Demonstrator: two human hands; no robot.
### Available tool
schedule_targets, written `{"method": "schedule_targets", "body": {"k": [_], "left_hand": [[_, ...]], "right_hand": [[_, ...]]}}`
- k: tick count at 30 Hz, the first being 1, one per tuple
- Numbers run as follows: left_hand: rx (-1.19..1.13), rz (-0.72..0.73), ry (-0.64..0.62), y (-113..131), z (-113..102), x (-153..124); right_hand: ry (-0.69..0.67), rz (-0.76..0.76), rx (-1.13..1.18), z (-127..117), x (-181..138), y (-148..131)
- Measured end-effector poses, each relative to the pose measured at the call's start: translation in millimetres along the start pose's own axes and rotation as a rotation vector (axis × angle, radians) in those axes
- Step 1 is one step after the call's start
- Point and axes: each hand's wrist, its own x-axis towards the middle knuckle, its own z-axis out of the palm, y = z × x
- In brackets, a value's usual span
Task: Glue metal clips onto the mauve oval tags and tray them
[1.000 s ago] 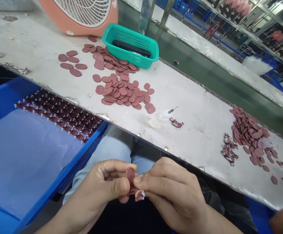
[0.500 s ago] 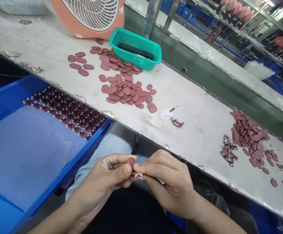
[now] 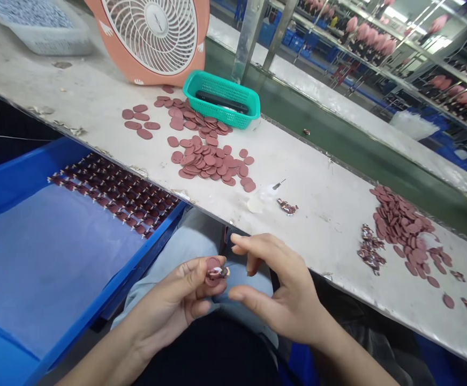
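Between thumb and fingers, my left hand (image 3: 185, 287) pinches a reddish-brown oval disc (image 3: 211, 264). A small dark and white piece (image 3: 218, 272) lies across the disc's face; its exact kind is too small to make out. To the right, my right hand (image 3: 277, 284) is open, thumb and fingers spread, with nothing between them. Both hands are above my lap, in front of the bench edge. On the bench beyond them lie a heap of similar oval discs (image 3: 205, 160), a dispensing bottle with a needle tip (image 3: 262, 195) and a little cluster of dark and white pieces (image 3: 287, 207).
A blue tray (image 3: 76, 305) at the left holds rows of assembled pieces (image 3: 125, 193) on a sheet. At the back stand an orange fan (image 3: 157, 32), a green basket (image 3: 221, 102) and a pale tub (image 3: 52, 37). More discs (image 3: 402, 225) lie at the right.
My right hand has let go, opened and drawn back to the right. My left hand has kept the disc, now showing the small piece across it. The view has shifted slightly.
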Motion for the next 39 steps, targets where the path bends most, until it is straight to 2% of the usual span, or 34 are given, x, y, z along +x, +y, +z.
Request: {"method": "schedule_targets", "body": {"k": [11,27,32,34,37,39], "left_hand": [[-0.029,0.011,-0.092,7.4,-10.9,6.1],[-0.04,0.062,0.027,6.1,-17.2,10.3],[-0.025,0.063,0.008,8.6,-14.7,9.0],[0.001,0.059,0.0,12.6,-11.9,8.2],[0.067,0.065,-0.032,18.1,-9.3,9.5],[0.105,0.148,0.002,18.6,-9.1,11.5]], "right_hand": [[-0.061,0.114,0.079,12.4,11.8,-0.2],[-0.064,0.132,0.111,20.0,17.7,3.0],[-0.07,0.114,0.114,18.5,20.1,4.2],[-0.052,0.093,0.123,17.8,20.9,5.4],[0.05,0.018,0.091,19.5,20.8,7.7],[0.158,-0.051,-0.018,24.1,20.2,9.8]]}}
